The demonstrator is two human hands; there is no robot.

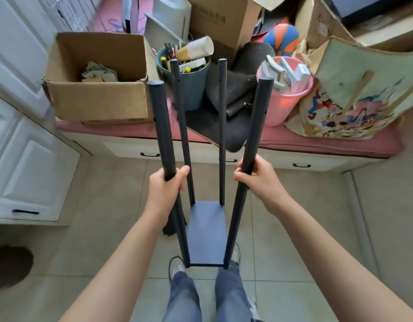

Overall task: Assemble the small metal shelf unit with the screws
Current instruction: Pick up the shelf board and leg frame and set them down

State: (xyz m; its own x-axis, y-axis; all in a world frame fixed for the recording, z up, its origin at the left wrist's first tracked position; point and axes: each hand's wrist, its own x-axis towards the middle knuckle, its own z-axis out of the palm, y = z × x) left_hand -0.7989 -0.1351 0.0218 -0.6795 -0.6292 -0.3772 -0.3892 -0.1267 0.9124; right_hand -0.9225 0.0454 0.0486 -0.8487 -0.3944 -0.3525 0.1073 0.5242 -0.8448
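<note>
The dark metal shelf unit stands upright on the tiled floor in front of my feet. Its flat bottom shelf [206, 233] joins four round posts that rise toward me. My left hand [166, 187] grips the near left post [159, 126] about halfway up. My right hand [256, 178] grips the near right post [258, 122] at the same height. The two far posts [222, 126] stand free behind. Small screw holes show along the posts. No screws are visible.
A pink-cushioned bench [328, 142] with drawers runs across behind the unit, holding a cardboard box [98, 89], a teal bucket [191, 89] of tools, a pink bucket [286, 98] and a printed bag [363, 96]. White cabinets [26, 159] stand at left. Dark flat pieces [171, 225] lie on the floor beside the shelf.
</note>
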